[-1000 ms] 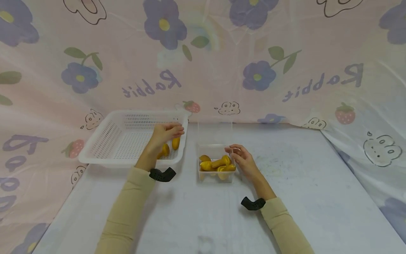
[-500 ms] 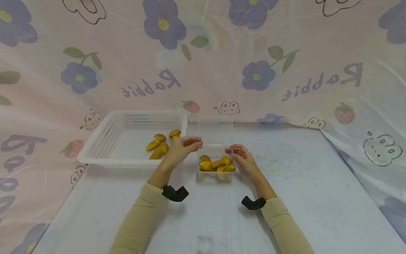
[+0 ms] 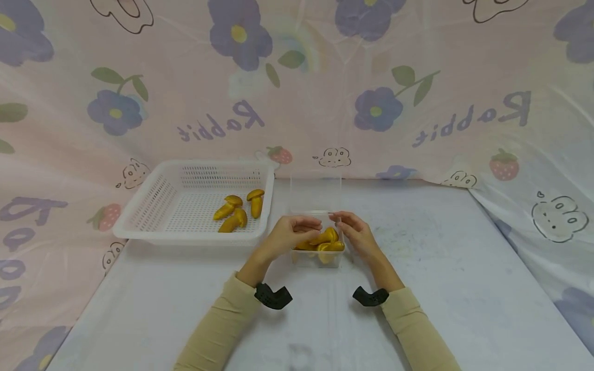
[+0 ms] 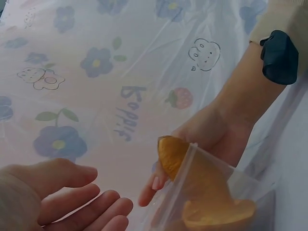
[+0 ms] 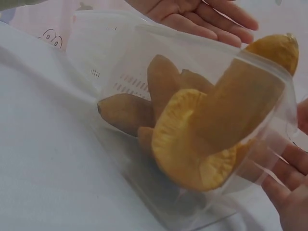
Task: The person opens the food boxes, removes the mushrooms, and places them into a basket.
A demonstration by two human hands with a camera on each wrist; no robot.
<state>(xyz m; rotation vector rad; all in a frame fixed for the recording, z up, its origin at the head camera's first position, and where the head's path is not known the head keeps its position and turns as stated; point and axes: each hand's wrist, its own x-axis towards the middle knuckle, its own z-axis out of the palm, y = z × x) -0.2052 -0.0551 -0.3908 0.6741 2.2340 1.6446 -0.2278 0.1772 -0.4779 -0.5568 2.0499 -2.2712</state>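
Left grip (image 3: 293,235) spread, holding nothing; right grip (image 3: 358,235) at clear box's (image 3: 307,261) right edge, can't tell if pinching. Mushrooms (image 3: 329,236) in box mid-frame, more in basket (image 3: 185,237) centre-left. Probably light, firm, slick; take by stems (image 3: 257,208).

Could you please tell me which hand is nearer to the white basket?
Left: the left hand is just right of the white basket, at the clear box's left side; the right hand is farther, at the box's right side.
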